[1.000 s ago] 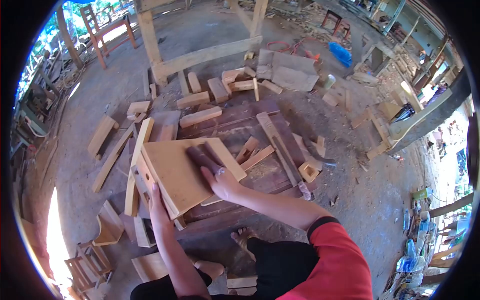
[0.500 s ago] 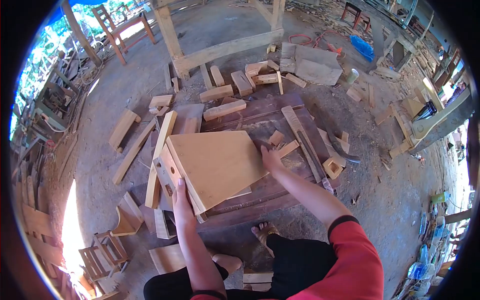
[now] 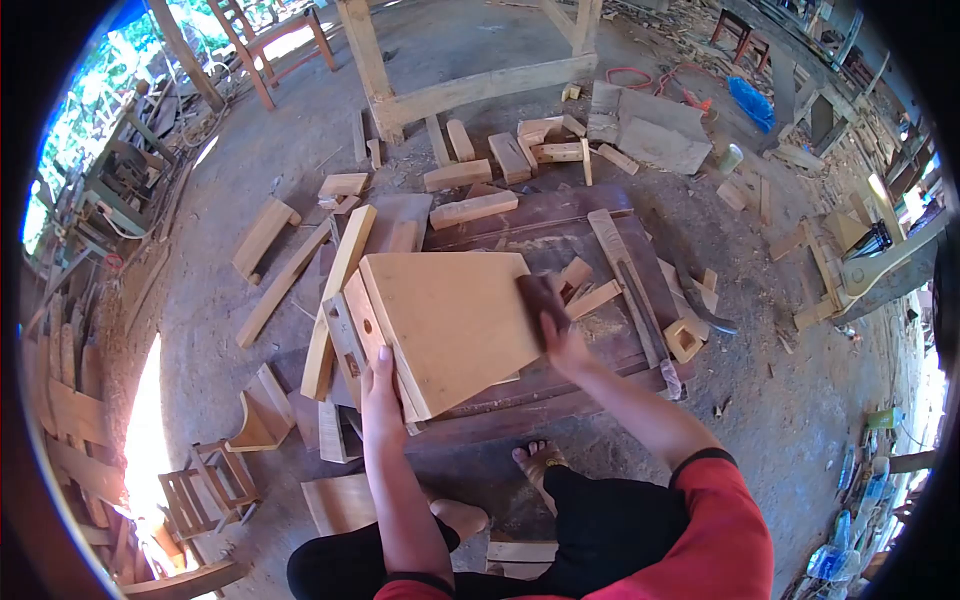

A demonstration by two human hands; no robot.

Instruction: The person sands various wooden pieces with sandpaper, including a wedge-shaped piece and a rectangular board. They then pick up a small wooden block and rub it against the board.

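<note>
In the head view, we see the tapered wooden box over the dark wooden boards. The left hand lies against its holed end, thumb on the wood; its other fingers are hidden, so we cannot tell how closed they are. The right hand is curled around a dark brown pad at the box's right edge.

Dusty floor, reddish wooden chair
</note>
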